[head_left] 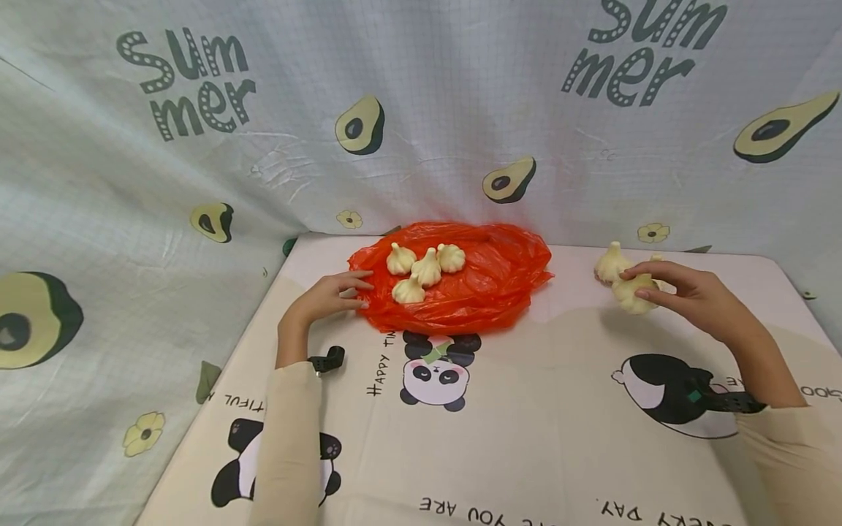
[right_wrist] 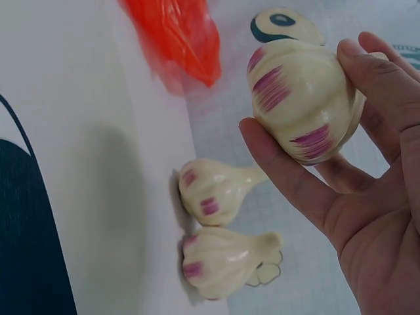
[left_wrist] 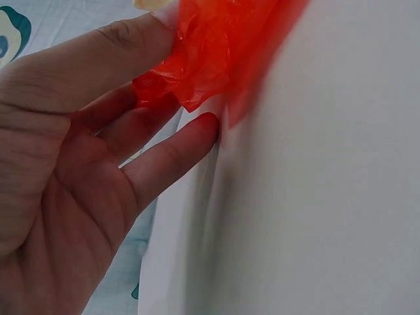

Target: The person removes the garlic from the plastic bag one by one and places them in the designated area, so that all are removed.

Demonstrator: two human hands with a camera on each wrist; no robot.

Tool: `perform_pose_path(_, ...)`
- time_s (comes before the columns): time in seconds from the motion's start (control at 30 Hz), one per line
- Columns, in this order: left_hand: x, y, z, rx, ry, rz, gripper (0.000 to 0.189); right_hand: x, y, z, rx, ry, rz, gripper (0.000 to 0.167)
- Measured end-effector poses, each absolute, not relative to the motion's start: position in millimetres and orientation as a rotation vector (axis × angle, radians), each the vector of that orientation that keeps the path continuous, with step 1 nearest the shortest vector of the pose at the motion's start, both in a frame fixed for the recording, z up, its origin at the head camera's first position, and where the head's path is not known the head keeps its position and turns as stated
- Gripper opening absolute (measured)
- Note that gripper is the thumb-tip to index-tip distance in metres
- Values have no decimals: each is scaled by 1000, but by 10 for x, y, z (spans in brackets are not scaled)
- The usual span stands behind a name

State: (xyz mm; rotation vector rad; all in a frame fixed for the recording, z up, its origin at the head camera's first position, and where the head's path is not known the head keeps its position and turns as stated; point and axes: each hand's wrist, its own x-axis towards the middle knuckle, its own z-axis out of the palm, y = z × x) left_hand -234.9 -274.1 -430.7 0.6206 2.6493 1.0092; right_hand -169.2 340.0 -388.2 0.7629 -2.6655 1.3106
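My right hand holds a garlic bulb between thumb and fingers, raised above the table; it is cream with purple streaks. Two more garlic bulbs stand on the table close by, one garlic bulb beside another garlic bulb. In the head view, one of them is mostly hidden behind the right hand. Over on the left, my left hand pinches the edge of a crumpled red plastic bag, thumb above and fingers beneath. Several garlic bulbs sit together on the bag's left half.
A pale cloth with panda prints and lettering covers the table. Behind and to the left hangs a curtain with avocado and flower prints. Each wrist wears a black camera strap.
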Motion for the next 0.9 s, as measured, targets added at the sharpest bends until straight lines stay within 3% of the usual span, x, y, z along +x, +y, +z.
perform_pose_path(0.6,-2329,-2734,-4304,598,2650,1032,32,-1706,3726,-3918,699,-2617,1276,39)
perform_pose_path(0.9,-2342,-2738,-4317,612,2633,1041,32,-1720,3853,-3966,529,-2652,1218,34)
